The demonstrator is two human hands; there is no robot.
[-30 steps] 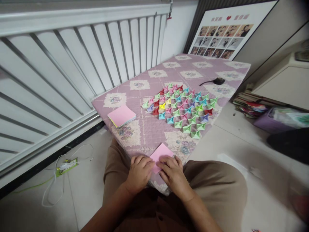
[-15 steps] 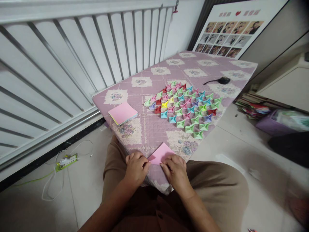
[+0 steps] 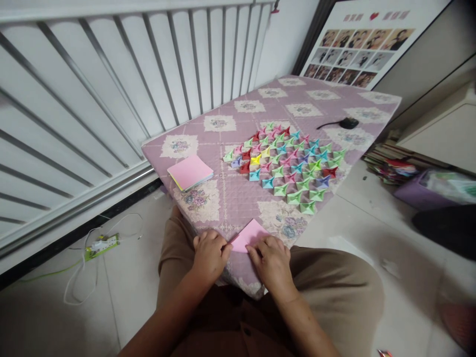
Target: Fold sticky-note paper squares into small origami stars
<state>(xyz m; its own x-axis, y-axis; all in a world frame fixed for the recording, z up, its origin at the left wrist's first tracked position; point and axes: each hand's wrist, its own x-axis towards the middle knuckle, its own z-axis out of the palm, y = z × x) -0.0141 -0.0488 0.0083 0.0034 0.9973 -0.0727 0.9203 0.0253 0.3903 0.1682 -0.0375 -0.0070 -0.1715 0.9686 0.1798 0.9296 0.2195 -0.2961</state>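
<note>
A pink sheet of paper (image 3: 248, 236) lies at the near corner of the cloth-covered table (image 3: 238, 198), turned with one corner pointing away from me. My left hand (image 3: 210, 254) has its fingers curled and pinches the sheet's left corner. On the right part of the sheet rests my right hand (image 3: 272, 262), thumb and fingers gripping its near edge. Beyond, at the left, sits a stack of square paper (image 3: 190, 172) with pink on top. Several small folded paper pieces (image 3: 277, 171) in green, blue, pink, red and yellow stand in rows mid-table.
A black object with a cord (image 3: 348, 123) lies on the table's far right. A white radiator (image 3: 167, 64) runs along the left side. On the floor are a power strip (image 3: 102, 247) at left and a purple bin (image 3: 418, 191) at right. A photo board (image 3: 357, 54) leans behind.
My right thumb has shifted slightly left along the pink sheet, and the sheet's left part looks flatter. The view has moved a little.
</note>
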